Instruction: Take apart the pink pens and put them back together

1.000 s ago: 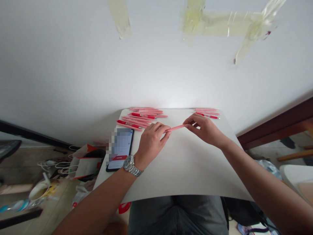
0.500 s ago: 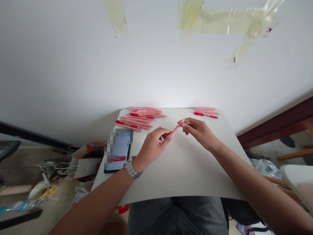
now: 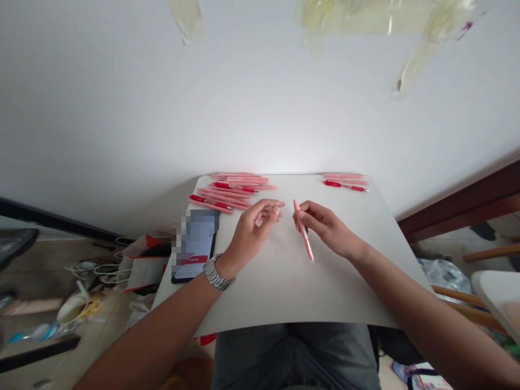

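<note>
A pink pen point(image 3: 305, 238) is pinched between the thumb and fingers of my right hand point(image 3: 320, 223). It tilts, with its lower end pointing toward me over the white table point(image 3: 276, 292). To the left, my left hand point(image 3: 255, 225) holds nothing; its thumb and fingers are curved and apart. A watch with a metal band point(image 3: 217, 272) is on that wrist. Beyond my left hand lies a pile of pink pens point(image 3: 227, 195), with red pens point(image 3: 235, 187) among them. At the far right of the table are a few pink pens point(image 3: 345, 176) and one red pen point(image 3: 345, 186).
A phone point(image 3: 197, 244) with a blurred screen lies at the table's left edge. The white wall point(image 3: 260, 97) rises right behind the table. On the floor at left are a plastic bottle point(image 3: 44, 331) and a cup point(image 3: 73, 307). A wooden chair part point(image 3: 463, 298) stands at right.
My left hand has let go of the pink pen. My right hand now holds it alone, and the pen has swung so its lower end points toward me.
</note>
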Demonstrator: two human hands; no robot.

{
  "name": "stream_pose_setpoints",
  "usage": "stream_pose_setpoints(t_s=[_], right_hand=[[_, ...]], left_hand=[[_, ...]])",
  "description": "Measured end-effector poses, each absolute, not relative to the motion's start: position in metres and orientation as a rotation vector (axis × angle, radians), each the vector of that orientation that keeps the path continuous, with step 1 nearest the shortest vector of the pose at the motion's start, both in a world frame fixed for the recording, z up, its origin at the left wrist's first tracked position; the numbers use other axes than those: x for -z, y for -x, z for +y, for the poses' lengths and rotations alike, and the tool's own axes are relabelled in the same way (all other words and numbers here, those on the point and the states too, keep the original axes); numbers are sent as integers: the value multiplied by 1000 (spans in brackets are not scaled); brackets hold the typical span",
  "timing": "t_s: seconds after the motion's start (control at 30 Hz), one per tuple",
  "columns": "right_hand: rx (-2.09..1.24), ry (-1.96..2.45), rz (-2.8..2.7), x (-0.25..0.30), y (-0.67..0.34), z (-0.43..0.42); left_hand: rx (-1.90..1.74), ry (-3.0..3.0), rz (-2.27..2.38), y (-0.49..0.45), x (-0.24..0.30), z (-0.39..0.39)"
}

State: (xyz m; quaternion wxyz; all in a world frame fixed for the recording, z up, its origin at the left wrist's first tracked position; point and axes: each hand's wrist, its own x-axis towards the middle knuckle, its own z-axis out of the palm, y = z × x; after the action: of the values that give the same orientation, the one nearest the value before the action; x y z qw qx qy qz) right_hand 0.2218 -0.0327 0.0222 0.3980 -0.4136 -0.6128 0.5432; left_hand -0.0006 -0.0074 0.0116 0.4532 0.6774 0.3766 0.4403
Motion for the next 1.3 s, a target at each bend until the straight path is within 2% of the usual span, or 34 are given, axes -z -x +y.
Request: stream_pose_setpoints(t_s=[0.43, 0.87, 1.0, 1.3], right_hand=[[-1711, 983, -1532, -19, -222, -39], [-2188, 798, -1138, -15, -222, -42], [-2098, 837, -1235, -17, -222, -42], [-1612, 1025, -1539, -17, -217, -46]], left_hand=[[-1078, -1565, 790, -1, -16, -10], [-981, -1612, 645, -5, -17, -15], [-1014, -1725, 669, -2, -23, -15], [-1122, -1793, 703, -5, -13, -14]])
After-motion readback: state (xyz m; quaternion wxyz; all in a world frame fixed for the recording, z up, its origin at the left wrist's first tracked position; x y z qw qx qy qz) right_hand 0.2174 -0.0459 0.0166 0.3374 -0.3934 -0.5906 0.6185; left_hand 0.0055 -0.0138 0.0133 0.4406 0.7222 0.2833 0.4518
